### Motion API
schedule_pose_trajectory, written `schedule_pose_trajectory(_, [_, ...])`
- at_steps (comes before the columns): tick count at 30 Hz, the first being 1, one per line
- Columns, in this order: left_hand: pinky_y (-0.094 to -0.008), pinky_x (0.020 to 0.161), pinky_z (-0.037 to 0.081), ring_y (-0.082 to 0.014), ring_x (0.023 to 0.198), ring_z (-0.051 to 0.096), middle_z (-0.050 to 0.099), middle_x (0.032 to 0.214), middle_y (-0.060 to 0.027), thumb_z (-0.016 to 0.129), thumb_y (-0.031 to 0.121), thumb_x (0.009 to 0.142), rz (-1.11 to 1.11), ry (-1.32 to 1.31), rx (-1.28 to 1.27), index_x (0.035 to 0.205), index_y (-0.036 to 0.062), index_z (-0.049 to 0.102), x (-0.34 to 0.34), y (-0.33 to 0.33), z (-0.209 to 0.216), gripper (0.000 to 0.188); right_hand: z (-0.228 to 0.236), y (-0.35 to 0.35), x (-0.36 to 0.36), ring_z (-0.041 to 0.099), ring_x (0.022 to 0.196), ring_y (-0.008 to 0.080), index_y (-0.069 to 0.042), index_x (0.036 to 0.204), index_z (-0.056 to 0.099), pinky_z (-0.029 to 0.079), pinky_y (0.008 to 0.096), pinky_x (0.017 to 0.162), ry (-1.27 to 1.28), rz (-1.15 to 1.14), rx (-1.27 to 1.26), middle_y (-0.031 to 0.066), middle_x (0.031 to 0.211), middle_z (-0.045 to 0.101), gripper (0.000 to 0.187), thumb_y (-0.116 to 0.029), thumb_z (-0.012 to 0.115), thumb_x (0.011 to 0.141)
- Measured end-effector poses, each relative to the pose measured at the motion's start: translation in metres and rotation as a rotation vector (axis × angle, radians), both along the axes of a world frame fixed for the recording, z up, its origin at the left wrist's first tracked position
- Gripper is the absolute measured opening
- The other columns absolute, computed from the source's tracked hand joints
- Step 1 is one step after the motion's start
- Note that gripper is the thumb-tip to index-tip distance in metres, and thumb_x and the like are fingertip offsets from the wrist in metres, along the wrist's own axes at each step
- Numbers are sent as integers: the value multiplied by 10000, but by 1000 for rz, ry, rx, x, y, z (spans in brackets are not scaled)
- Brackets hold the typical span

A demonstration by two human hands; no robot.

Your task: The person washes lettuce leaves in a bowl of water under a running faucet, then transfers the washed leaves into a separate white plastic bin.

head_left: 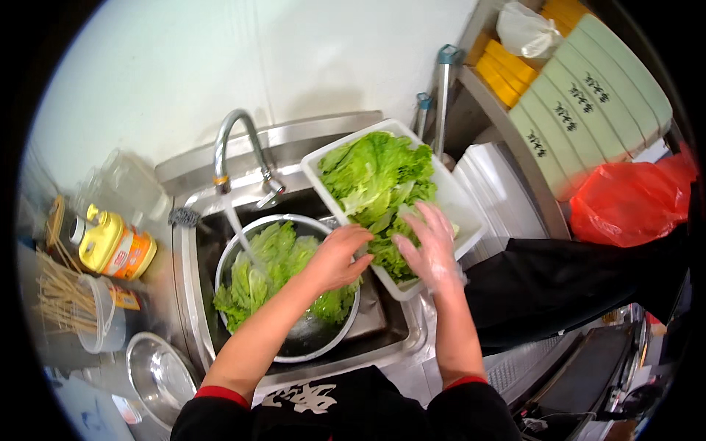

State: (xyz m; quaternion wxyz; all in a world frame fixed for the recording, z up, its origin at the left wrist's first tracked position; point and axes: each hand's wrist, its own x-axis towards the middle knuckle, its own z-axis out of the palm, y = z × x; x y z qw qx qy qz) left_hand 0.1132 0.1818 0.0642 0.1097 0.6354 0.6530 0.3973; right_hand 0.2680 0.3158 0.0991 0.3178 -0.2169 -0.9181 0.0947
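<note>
A white rectangular tub (321, 175) full of green lettuce leaves (375, 173) sits tilted across the right edge of the sink. At its near left side is my bare left hand (340, 257), thumb apart from the fingers, with nothing visible in it. My right hand (430, 246), in a clear thin glove, reaches over the leaves in the tub with its fingers spread. Whether either hand touches the leaves I cannot tell. Left of the tub, a round metal basin (351, 316) in the sink holds water and more lettuce (254, 283). Water streams into it from the faucet (239, 117).
On the left counter stand a yellow jug (118, 246), a clear container of wooden sticks (95, 316) and a metal bowl (158, 371). At the right are pale green bins (581, 103) on a shelf, a red plastic bag (625, 202) and black cloth (544, 283).
</note>
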Motion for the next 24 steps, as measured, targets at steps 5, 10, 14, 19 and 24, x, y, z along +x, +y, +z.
schedule_pose_trajectory(5, [-455,1018,249,-263,1157,418,519,1113,-79,698,237,655,-64,239,-63,1053,64,541,-2,0,4,461,-10,20,-41,561,962,240,-102,881,665,309,360,954,-786,175,-127,132,914,625,327,-327,432,835])
schedule_pose_trajectory(10, [-461,1013,243,-222,1130,434,533,1063,-45,725,292,615,33,341,-100,1030,94,558,-8,6,-7,490,-12,6,-47,560,961,239,-83,847,668,253,342,1002,-954,-32,-106,116,939,630,351,-332,422,832])
schedule_pose_trajectory(14, [-446,1004,251,-197,1076,467,556,1002,-12,736,318,594,53,341,-123,959,119,587,-5,9,-1,441,-19,21,-42,560,961,234,-82,847,670,241,365,998,-967,-161,-75,115,926,634,361,-354,433,813])
schedule_pose_trajectory(19, [-455,1001,262,-213,1079,472,553,1046,-28,736,276,599,38,316,-153,997,113,583,-2,8,2,456,-36,30,-41,554,952,247,-85,846,674,209,404,1006,-814,-211,19,112,900,637,399,-383,409,822])
schedule_pose_trajectory(24, [-400,920,381,-286,1061,486,531,1109,-114,676,89,678,33,110,94,1063,88,560,-11,-10,-1,402,-29,30,-33,565,814,314,-44,805,638,375,435,831,-472,3,-95,146,811,615,285,-291,496,803])
